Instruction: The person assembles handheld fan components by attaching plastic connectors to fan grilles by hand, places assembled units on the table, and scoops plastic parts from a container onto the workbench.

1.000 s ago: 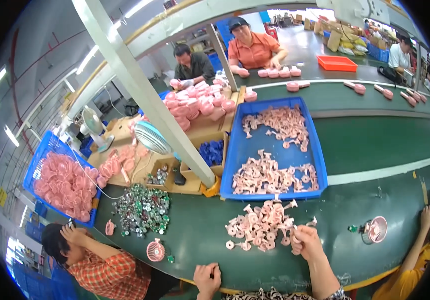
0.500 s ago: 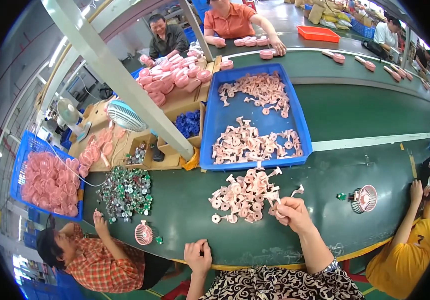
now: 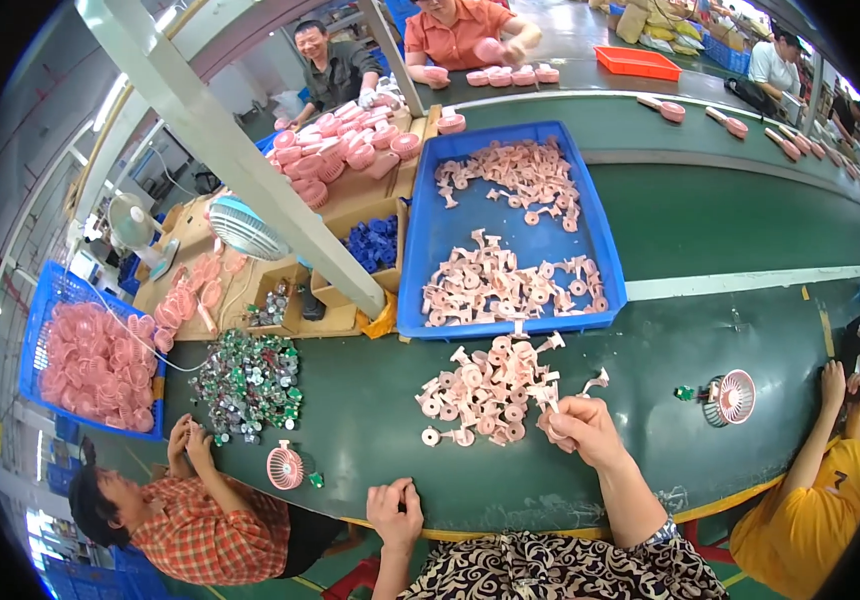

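My right hand (image 3: 584, 430) is closed in a pinch on a small pink plastic part (image 3: 549, 400), at the right side of a loose pile of pink plastic parts (image 3: 485, 385). Each part has a short stem and a round disc end. One single pink piece (image 3: 596, 381) lies just beyond my fingers. My left hand (image 3: 395, 512) rests at the table's front edge, fingers curled in, with nothing visible in them. Beyond the pile stands a blue tray (image 3: 495, 222) holding two heaps of the same parts.
Green table (image 3: 640, 470) in front. A pink fan cage (image 3: 733, 397) lies right, another (image 3: 285, 467) left. Green-and-silver motors (image 3: 248, 385) are heaped left, beside a blue crate (image 3: 35, 370). A metal post (image 3: 240, 160) slants across. Co-workers sit left, right and across.
My hands stay almost still. The co-worker at left has brought both hands together; the one across in orange has lifted a pink piece, and the one in dark grey reaches into the pink heap.
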A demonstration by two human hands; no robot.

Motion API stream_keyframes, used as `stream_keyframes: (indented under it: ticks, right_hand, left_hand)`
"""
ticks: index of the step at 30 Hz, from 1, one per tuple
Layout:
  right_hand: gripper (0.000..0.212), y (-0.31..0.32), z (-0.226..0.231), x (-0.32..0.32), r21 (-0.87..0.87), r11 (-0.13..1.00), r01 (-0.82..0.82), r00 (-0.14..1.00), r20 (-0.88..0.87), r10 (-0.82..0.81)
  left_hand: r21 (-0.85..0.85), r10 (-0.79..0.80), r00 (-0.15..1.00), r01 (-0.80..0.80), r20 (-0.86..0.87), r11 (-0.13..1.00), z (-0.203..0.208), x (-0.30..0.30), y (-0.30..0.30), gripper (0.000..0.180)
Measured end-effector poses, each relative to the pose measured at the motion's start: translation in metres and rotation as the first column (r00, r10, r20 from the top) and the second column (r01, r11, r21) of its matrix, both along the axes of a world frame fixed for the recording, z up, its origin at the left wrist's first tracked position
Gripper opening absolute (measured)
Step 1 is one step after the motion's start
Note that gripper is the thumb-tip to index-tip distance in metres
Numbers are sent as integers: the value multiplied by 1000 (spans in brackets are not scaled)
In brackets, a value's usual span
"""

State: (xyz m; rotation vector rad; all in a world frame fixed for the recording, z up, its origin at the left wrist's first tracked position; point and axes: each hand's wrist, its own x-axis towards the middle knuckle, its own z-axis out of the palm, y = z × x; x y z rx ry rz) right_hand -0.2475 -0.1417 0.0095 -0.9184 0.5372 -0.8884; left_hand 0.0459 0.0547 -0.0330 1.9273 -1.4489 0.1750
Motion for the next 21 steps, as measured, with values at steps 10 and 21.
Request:
stream_keyframes:
  ticks: [10,21]
  right_hand:
    - [20,-1,2,3,-13,998,-65,992,-106,63]
    - [17,10,13,7,-171,959,-224,967,-161,197]
  left_hand:
    - [5,-7,1000,7,5,1000,7,-1,-6,11]
    - [-24,-7,1000,7,-12,1000,0,2,1,11]
